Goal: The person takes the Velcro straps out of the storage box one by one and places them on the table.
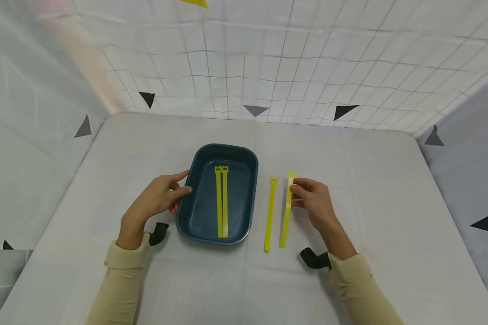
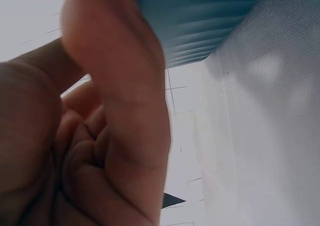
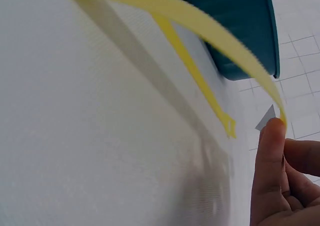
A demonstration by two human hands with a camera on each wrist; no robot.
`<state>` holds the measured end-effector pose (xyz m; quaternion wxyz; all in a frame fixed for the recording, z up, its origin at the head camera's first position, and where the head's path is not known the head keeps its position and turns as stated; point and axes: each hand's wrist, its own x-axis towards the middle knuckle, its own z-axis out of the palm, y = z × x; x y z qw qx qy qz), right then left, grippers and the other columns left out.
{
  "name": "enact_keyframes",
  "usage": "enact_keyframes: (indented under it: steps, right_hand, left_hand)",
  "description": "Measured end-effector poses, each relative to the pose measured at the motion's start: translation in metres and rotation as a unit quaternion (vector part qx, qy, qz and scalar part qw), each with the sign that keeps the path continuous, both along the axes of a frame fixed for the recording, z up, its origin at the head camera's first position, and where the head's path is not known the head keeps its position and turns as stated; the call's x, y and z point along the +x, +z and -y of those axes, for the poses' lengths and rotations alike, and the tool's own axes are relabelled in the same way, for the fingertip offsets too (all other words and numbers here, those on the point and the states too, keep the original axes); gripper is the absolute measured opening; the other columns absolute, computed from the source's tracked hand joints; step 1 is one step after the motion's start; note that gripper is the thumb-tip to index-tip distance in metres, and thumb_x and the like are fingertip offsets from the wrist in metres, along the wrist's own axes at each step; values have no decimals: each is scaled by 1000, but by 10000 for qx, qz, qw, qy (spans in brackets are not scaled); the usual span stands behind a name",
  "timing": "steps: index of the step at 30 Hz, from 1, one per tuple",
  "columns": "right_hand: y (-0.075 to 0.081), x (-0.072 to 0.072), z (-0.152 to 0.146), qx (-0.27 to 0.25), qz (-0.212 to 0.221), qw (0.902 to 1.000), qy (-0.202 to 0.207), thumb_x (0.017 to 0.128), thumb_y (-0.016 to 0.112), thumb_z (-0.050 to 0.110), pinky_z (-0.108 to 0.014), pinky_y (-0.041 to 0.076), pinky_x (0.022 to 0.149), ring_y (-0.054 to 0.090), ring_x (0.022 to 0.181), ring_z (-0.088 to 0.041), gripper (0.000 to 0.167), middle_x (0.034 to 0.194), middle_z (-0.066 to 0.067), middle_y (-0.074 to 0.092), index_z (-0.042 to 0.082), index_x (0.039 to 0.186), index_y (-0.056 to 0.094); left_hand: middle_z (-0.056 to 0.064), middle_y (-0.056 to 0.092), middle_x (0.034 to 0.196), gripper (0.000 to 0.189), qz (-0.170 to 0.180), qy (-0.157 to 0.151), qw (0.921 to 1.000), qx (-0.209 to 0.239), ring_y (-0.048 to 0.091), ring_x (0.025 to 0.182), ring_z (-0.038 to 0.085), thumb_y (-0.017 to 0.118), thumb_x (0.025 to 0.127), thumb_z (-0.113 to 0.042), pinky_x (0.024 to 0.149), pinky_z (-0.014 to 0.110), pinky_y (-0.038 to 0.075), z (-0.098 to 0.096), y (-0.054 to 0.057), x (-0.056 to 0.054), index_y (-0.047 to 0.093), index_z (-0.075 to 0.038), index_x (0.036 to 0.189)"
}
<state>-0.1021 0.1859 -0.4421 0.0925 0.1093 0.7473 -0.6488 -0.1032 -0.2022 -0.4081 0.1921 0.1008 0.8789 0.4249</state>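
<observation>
Two yellow hook-and-loop cable ties [image 1: 221,203] lie side by side in the dark teal tray [image 1: 215,240]. At the tray's left rim, my left hand [image 1: 156,196] grips the edge, thumb on top and a finger [image 2: 125,86] against the outer wall. My right hand [image 1: 315,201] pinches another yellow cable tie [image 1: 286,216] near its slotted head, between thumb and fingers. That tie arches up from the table in the right wrist view, its far end low by the surface. A further cable tie [image 1: 270,216] lies flat between the tray and the right hand.
A white cloth covers the table [image 1: 227,289]. Behind it rises a white sheet with grid lines [image 1: 260,67] and dark triangle markers [image 1: 345,111]. Sheets hang at both sides too. Black wrist camera mounts [image 1: 315,258] jut out by both sleeves.
</observation>
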Motion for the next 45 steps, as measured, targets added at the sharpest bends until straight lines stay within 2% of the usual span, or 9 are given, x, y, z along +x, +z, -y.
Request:
enact_keyframes:
  steps: [15, 19, 22, 26, 29, 37, 41, 45]
  right_hand:
    - [-18, -3, -2, 375, 57, 9990, -235, 96, 64, 3, -29, 58, 66, 66, 75, -15, 28, 103, -21, 63, -11, 120, 61]
    - [-19, -3, -1, 740, -109, 9970, -209, 95, 64, 4, -27, 58, 62, 64, 73, -17, 24, 97, -20, 65, -10, 114, 64]
    - [-19, -3, 0, 1373, -410, 9896, -113, 94, 65, 5, -25, 54, 56, 62, 67, -19, 20, 92, -20, 67, -9, 109, 67]
    - [-19, -1, 0, 2217, -724, 9724, 6, 93, 66, 6, -24, 48, 50, 60, 62, -20, 16, 88, -17, 69, -6, 103, 71]
    - [-19, -1, 0, 2503, -783, 9650, 45, 92, 67, 7, -25, 47, 50, 59, 61, -20, 15, 86, -16, 70, -5, 100, 72]
    - [-19, -1, -2, 2661, -752, 9610, 36, 90, 69, 7, -25, 47, 49, 57, 55, -17, 12, 80, -14, 69, -4, 96, 72]
    - [-19, -1, -3, 2602, -709, 9629, 12, 89, 69, 7, -25, 48, 49, 57, 53, -17, 12, 77, -13, 67, -4, 95, 71]
    - [-19, 0, -4, 2441, -630, 9677, 7, 90, 68, 7, -24, 49, 50, 59, 55, -17, 14, 82, -15, 68, -4, 99, 70]
  left_hand:
    - [7, 59, 68, 61, 1, 22, 10000, 34, 59, 50, 29, 59, 101, -19, 52, 41, 54, -2, 2, 1, 32, -2, 153]
    - [8, 59, 69, 61, 32, 36, 10000, 30, 59, 50, 28, 59, 101, -19, 52, 41, 54, -1, 2, 1, 32, -2, 153]
    - [8, 59, 70, 61, 54, 49, 10000, 31, 59, 50, 28, 59, 101, -19, 52, 41, 54, -1, 1, 1, 32, -2, 154]
    - [8, 59, 70, 61, 50, 55, 10000, 43, 59, 51, 29, 60, 101, -19, 52, 41, 54, -1, 0, 1, 32, -3, 154]
    - [8, 58, 69, 61, 28, 50, 10000, 47, 59, 51, 30, 60, 101, -20, 52, 41, 54, -1, 0, 0, 33, -3, 153]
    - [8, 58, 69, 61, -46, 34, 10000, 44, 58, 49, 26, 60, 101, -20, 51, 41, 54, 0, -1, 0, 33, -2, 153]
    - [8, 58, 69, 61, -41, 43, 10000, 42, 58, 49, 25, 60, 101, -20, 51, 41, 54, -1, -1, 1, 33, -2, 153]
    - [8, 58, 70, 61, -10, 53, 10000, 77, 58, 49, 25, 60, 101, -19, 52, 41, 54, -1, 0, 1, 33, -2, 153]
